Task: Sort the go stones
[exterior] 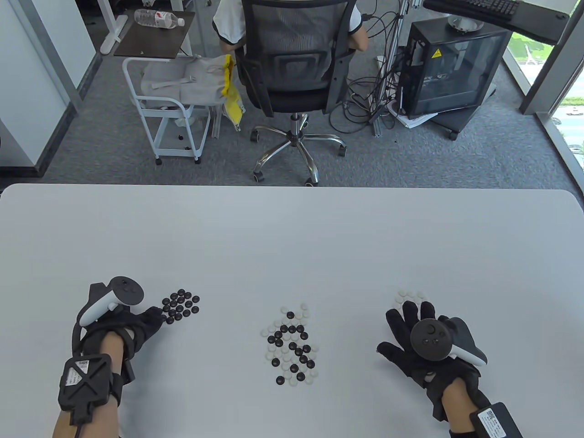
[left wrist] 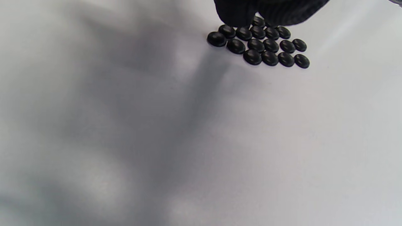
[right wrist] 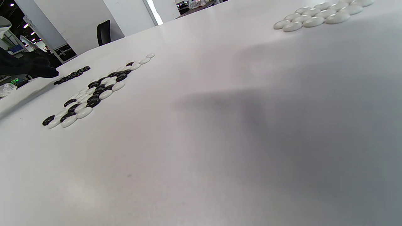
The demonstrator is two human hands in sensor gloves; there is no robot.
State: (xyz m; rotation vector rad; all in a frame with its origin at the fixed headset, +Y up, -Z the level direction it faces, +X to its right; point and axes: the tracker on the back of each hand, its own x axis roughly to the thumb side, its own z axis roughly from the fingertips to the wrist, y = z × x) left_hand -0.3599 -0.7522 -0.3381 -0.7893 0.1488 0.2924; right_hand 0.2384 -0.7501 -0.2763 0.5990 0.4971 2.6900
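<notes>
While both hands rest on the table [exterior: 292, 237], the stones lie in three groups.
Black pile [exterior: 180, 305]: about sixteen, touching left fingertips.
Mixed pile [exterior: 292, 349]: centre, uncounted.
White pile [exterior: 409, 296]: beyond right fingers, partly hidden.
Left hand [exterior: 132, 328]: fingers extended, holding nothing.
Right hand [exterior: 413, 340]: spread flat, empty.

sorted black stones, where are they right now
The black stones sit in a tight cluster on the table's left side, at the left hand's fingertips, left of the mixed pile.

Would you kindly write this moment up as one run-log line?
stage: sorting underway | left hand: at black pile | right hand: open, by white pile | mixed pile: remains, centre of table
</notes>
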